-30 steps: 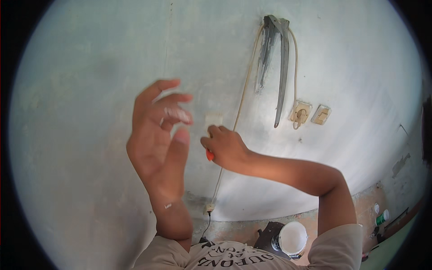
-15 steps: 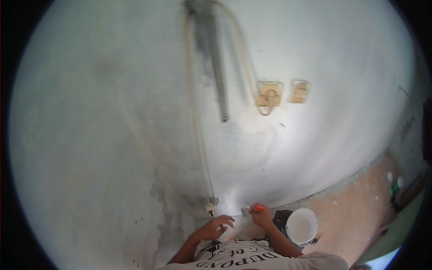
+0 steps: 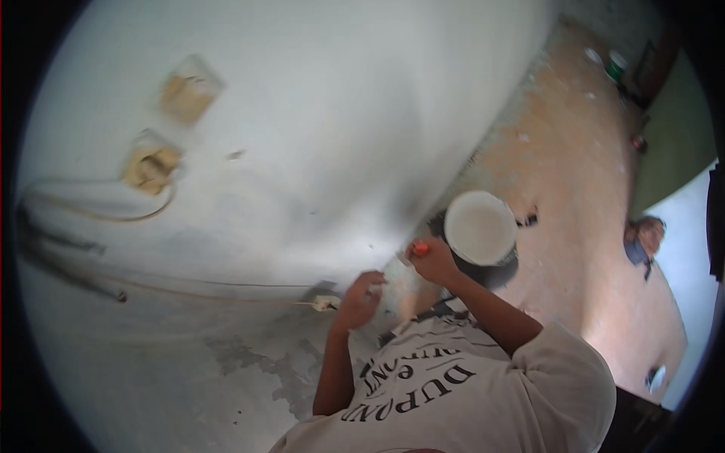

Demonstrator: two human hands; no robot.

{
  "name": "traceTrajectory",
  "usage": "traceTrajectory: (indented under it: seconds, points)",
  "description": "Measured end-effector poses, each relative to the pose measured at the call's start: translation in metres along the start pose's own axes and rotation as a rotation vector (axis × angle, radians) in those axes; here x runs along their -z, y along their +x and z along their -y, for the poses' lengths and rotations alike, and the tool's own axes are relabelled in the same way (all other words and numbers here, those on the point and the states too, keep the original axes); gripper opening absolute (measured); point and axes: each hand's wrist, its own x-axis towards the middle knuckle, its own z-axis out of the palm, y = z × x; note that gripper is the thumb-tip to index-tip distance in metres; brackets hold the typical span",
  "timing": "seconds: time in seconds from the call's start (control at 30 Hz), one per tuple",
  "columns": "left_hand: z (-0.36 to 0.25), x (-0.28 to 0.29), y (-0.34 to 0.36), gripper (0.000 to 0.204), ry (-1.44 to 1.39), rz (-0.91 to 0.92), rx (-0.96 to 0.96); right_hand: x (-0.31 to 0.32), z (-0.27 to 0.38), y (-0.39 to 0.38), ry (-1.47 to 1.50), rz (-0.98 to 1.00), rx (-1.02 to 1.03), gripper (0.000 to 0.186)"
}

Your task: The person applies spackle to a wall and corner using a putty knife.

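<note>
My right hand (image 3: 438,266) is closed round the orange handle of a putty knife (image 3: 420,248), in front of the pale wall (image 3: 302,128). Its blade is hidden from this angle. My left hand (image 3: 364,297) hovers to the left of it, fingers loosely bent and apart, with nothing visible in it. Just left of that hand is a small white power connector (image 3: 326,303) on a cable. Beside my right hand, on its far right side, stands a white bucket (image 3: 448,226) whose inside looks whitish.
Two yellowish socket boxes (image 3: 153,166) sit in the wall at upper left, a cable (image 3: 226,296) looping from one. A dark, blurred long fixture (image 3: 64,264) hangs at far left. The brownish floor (image 3: 574,189) carries scattered debris and a green-and-white container (image 3: 615,66).
The view has swung to the right and turned, so the sockets now lie at left and the bucket nearer the middle. The right hand still holds the putty knife; the left stays empty.
</note>
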Motion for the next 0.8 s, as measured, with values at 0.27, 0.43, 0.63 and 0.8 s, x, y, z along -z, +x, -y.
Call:
traceTrajectory:
  seconds: [0.27,0.43,0.63,0.8]
  points:
    - [-0.037,-0.061,0.064,0.025,-0.058,0.225,0.038,0.06,-0.056,-0.006,0.0,-0.094,-0.221,0.019]
    - [-0.038,-0.092,0.07,0.024,-0.094,0.275,0.097,0.082,-0.109,-0.006,-0.093,-0.129,-0.223,0.023]
    - [-0.034,-0.099,0.07,0.026,-0.071,0.228,0.145,0.106,-0.177,0.009,-0.241,-0.075,-0.202,0.013]
    - [-0.031,-0.1,0.073,0.022,-0.099,0.202,0.209,0.108,-0.212,0.019,-0.447,-0.108,-0.396,0.019]
